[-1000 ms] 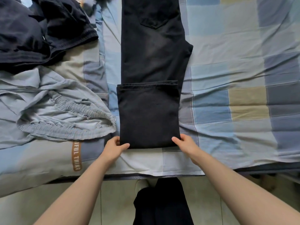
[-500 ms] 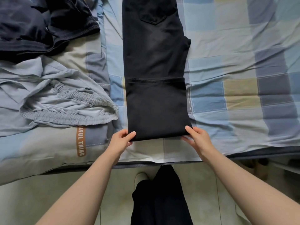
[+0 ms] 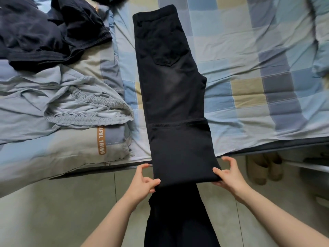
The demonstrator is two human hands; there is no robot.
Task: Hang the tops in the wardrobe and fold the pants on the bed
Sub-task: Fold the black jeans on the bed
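A home bedroom: a bed with a blue, grey and tan checked sheet [image 3: 249,72], loose clothes heaped on it, beige slippers [image 3: 265,168] tucked beneath, pale tiled floor [image 3: 71,202].

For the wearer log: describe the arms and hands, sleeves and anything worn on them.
Both forearms are bare up to the frame's edge, with no sleeve in view. Neither the left hand nor the right hand shows a glove, ring, watch or bracelet.

Black pants [image 3: 170,90] between left hand [image 3: 142,180], right hand [image 3: 229,173]
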